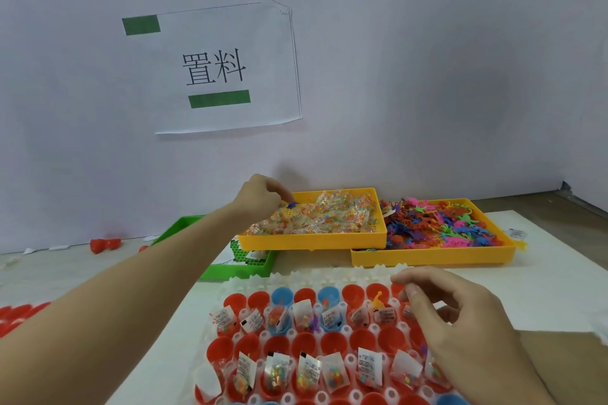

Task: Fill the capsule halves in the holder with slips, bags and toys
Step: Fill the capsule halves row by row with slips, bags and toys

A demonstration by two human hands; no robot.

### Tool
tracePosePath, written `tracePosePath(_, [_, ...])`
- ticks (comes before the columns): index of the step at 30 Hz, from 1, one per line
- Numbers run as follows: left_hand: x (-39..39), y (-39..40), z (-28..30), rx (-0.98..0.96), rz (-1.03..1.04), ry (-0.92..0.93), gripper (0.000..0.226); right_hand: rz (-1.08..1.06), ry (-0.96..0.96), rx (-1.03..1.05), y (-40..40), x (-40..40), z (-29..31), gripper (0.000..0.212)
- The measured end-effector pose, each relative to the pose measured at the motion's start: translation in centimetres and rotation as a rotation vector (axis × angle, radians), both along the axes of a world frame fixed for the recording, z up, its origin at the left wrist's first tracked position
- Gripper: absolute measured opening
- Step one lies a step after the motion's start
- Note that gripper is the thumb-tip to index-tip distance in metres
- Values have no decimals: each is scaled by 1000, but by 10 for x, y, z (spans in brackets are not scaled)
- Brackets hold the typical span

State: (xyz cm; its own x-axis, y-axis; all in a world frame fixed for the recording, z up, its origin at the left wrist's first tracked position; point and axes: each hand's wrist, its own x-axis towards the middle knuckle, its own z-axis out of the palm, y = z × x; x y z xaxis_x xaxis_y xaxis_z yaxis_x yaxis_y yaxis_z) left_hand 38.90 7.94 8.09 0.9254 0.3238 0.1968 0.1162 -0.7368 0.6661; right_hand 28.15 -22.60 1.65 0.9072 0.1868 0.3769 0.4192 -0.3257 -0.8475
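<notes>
Clear plastic bags point(316, 217) of beads fill the yellow tray point(312, 240) near the worktop's far edge; light, crinkly, slippery, best pinched at a corner. Left hand point(263, 196) pinches among them. Right hand point(460, 316), relaxed and empty, hovers over the holder point(296, 279).

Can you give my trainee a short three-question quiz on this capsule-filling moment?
1. True or false: the left hand reaches into the orange tray of bags.
2. Which tray holds the toys? A green, B right orange, C blue.
3. Fill in: the right hand hovers over the ____ of capsule halves.

Key: 1 true; 2 B; 3 holder.
</notes>
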Motion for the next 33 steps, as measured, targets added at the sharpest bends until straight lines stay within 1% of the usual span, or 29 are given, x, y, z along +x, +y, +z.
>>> tracePosePath(2, [-1, 0, -1, -19, -4, -8, 47, 2, 7, 6, 0, 0, 0, 35])
tracePosePath(4, [-1, -2, -4, 42, -61, 46, 46, 3, 18, 7, 1, 0, -1, 35])
tracePosePath(7, [-1, -7, -13, 307, -215, 207, 41, -4, 23, 21, 2, 0, -1, 41])
tracePosePath(9, [-1, -9, -18, 412, -239, 182, 29, -9, 10, 25, 4, -1, -1, 47])
tracePosePath(11, [0, -10, -20, 439, -207, 87, 18, -11, -5, 22, 4, -2, -1, 51])
tracePosePath(14, [0, -10, -21, 339, -113, -40, 7, -7, -7, 20, 4, -2, -1, 50])
tracePosePath(19, [-2, -14, -17, 219, -15, -192, 9, -2, -2, 16, 2, -1, -2, 46])
tracePosePath(21, [-7, -16, -12, 105, 24, -240, 9, 1, -3, 5, 2, -1, -1, 42])
tracePosePath(24, [-21, -22, -5, -166, 1, -270, 6, 0, -5, 1, 1, -1, 0, 35])
tracePosePath(28, [-55, -35, 6, -275, -57, -318, 8, -11, -19, -16, 1, -1, 1, 35])
tracePosePath(31, [-93, -39, 11, -375, -126, -367, 6, -10, -32, -21, 2, -2, 1, 35])
tracePosePath(33, [-122, -39, 10, -402, -149, -377, 4, -10, -43, -13, 2, -4, 1, 35])
